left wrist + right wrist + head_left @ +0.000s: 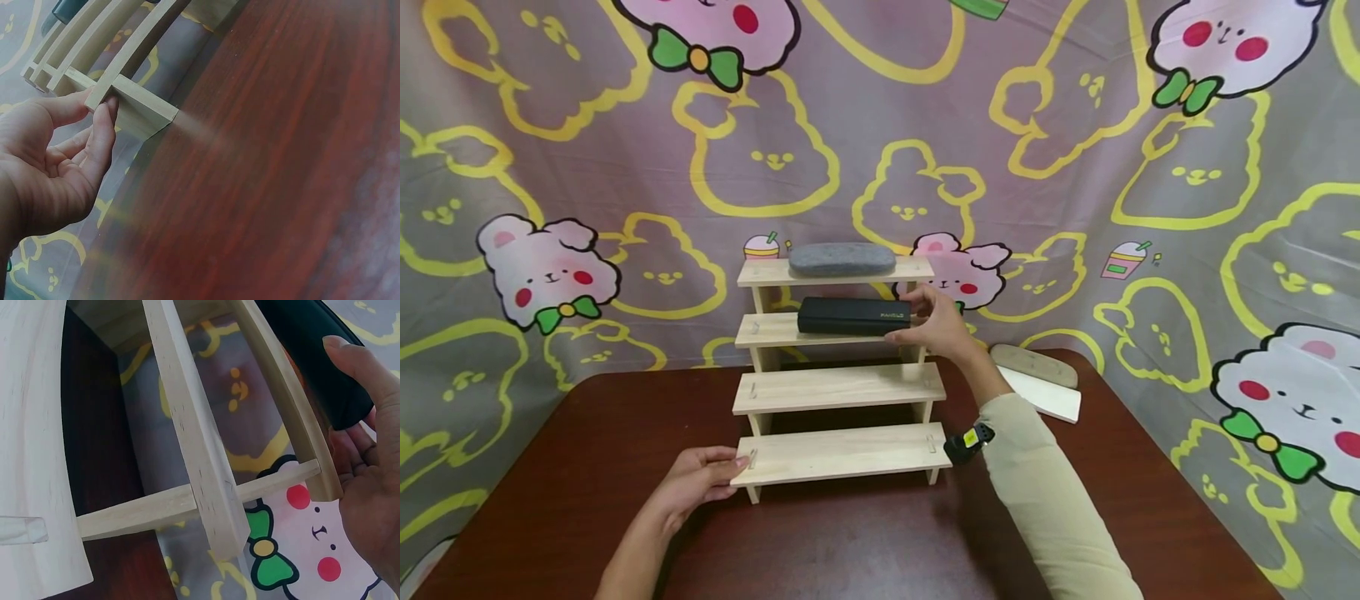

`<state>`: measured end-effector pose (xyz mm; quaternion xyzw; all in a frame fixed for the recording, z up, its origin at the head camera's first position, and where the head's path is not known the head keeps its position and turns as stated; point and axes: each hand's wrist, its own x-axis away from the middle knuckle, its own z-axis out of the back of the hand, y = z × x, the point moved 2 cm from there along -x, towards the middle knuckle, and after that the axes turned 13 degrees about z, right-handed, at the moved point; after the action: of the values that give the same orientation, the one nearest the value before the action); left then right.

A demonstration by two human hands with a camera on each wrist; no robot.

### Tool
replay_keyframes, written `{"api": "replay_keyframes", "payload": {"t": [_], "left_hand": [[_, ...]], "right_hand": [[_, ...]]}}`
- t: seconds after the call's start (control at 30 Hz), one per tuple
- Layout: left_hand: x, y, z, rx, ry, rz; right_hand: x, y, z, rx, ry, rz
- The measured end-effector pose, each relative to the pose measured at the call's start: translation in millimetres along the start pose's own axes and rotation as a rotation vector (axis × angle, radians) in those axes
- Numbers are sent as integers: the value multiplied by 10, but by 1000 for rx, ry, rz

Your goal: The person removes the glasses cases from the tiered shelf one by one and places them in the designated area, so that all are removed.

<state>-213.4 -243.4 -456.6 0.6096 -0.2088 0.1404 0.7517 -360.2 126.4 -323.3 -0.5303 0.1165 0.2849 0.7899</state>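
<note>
Right hand [936, 323] is pinching the right end of a long black box-shaped case [850, 317] with light lettering on its front, thumb and fingers bent about that end. Left hand [700, 481] is gripping the left end of the lowest tier of a four-tier pale wooden step shelf [842, 387], thumb above, fingers beneath. Hands are sitting well apart, left one low, right one higher up. Black case is lying lengthwise along the second tier from the top, right of its middle, leaving that tier's left part showing; cannot tell whether its base is fully touching the wood. A grey, rounded, felt-like case [842, 259] is resting on the top tier, near the middle. The two lower tiers are carrying nothing. A pale beige sleeve [1052, 492] is covering the right forearm, and a small black device with a yellow label [968, 443] is sitting at that wrist. Shelf is standing on a dark reddish-brown wooden table [820, 542]. Back right on the table, a beige rounded case [1033, 365] is lying just behind a flat white box [1047, 396]. A grey cloth backdrop [647, 167] with yellow outlines and white rabbit faces is hanging behind everything.
</note>
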Motion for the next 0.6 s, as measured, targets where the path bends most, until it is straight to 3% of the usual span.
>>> {"api": "replay_keyframes", "payload": {"t": [0.6], "left_hand": [[-11,-7,-5,-1,-2,-7]], "right_hand": [[132,74,138,-27,34,55]]}}
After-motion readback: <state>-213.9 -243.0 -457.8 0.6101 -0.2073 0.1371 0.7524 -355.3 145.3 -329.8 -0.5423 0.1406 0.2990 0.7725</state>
